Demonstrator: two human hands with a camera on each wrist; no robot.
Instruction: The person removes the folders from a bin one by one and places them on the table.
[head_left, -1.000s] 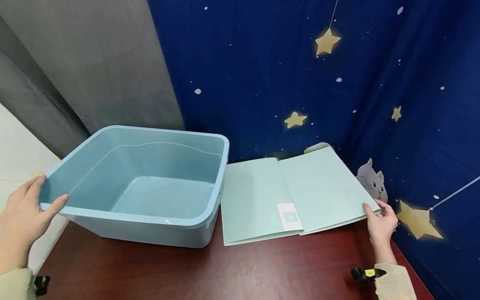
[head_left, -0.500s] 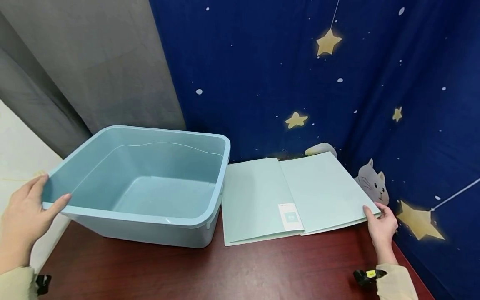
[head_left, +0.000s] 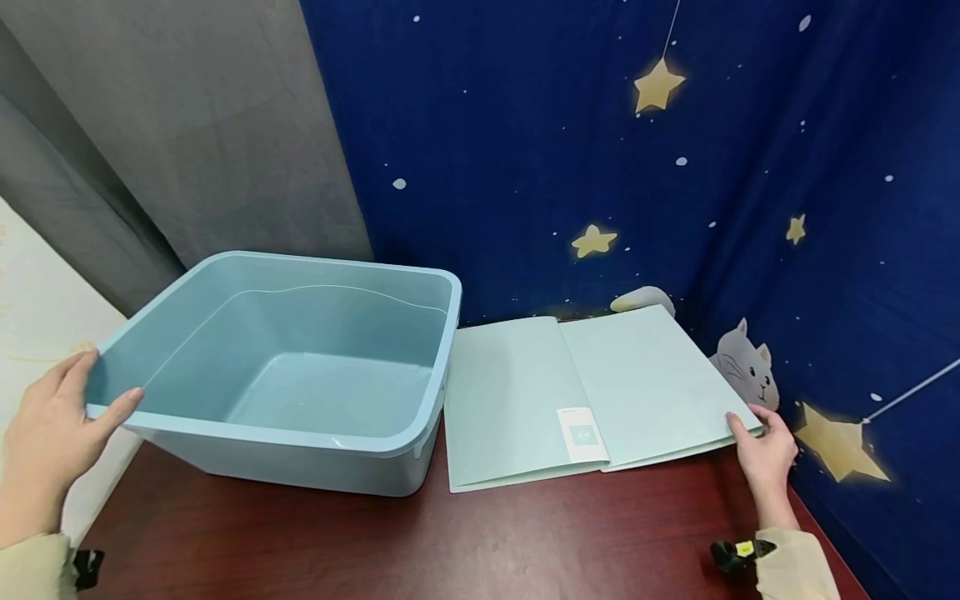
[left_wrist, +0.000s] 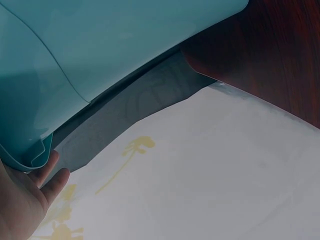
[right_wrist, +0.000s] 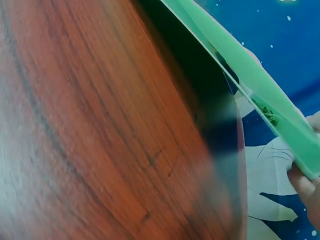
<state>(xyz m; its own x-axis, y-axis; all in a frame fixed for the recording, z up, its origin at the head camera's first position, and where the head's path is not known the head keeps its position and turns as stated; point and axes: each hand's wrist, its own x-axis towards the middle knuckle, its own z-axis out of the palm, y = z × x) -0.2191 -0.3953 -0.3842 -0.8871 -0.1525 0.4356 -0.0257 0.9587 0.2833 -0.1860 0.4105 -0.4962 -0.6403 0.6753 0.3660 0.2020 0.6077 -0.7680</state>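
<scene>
A pale blue plastic storage bin, tilted, sits at the left of the table with nothing visible inside. My left hand grips its near left corner, thumb over the rim; in the left wrist view, fingers show below the rim. Right of the bin, a pale green folder lies spread open, with a white label near its spine. At the folder's lower right corner, my right hand pinches the edge, thumb on top. In the right wrist view, this edge of the folder is lifted off the table.
The dark red wooden table runs along the front. Behind it hang a grey curtain and a blue star-printed curtain. A white sheet-like surface with yellow prints lies beyond the table's left edge.
</scene>
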